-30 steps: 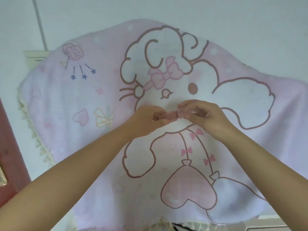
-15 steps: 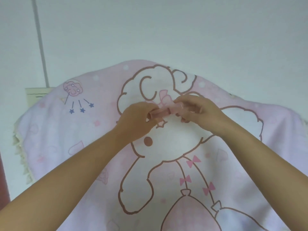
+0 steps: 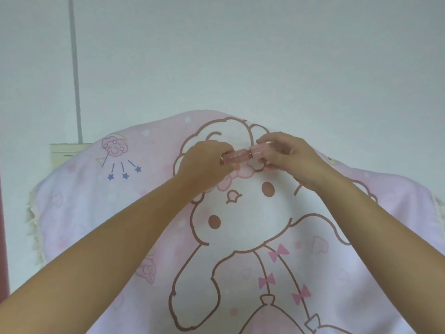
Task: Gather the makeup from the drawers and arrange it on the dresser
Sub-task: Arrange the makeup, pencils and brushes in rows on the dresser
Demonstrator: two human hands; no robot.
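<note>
Nearest, my two bare forearms enter from the lower left and lower right corners and converge toward the middle of the view.

Item: pink cloth (image 3: 337,273), printed with a large cartoon rabbit outlined in brown, with small pink bows down its body; it covers the surface under my arms, and a pale fringe runs along its left and right edges.

Item: left hand (image 3: 204,165), fingers curled, gripping the left end of a small pink makeup tube (image 3: 237,157).

Item: the makeup tube itself, held level above the cloth over the rabbit's head, with faint lettering on its barrel that I cannot read.

Item: right hand (image 3: 291,157), fingers and thumb pinching the tube's right end, which looks like a cap. Both hands are brought together on the one tube, left of centre and right of centre respectively.

Item: a cloud figure with three blue stars printed on the cloth, far left.

Item: cream panel (image 3: 63,156) at the far left edge behind the cloth.

Farthest: plain white wall (image 3: 265,56) with a thin grey vertical line (image 3: 75,75) running up from the panel.
</note>
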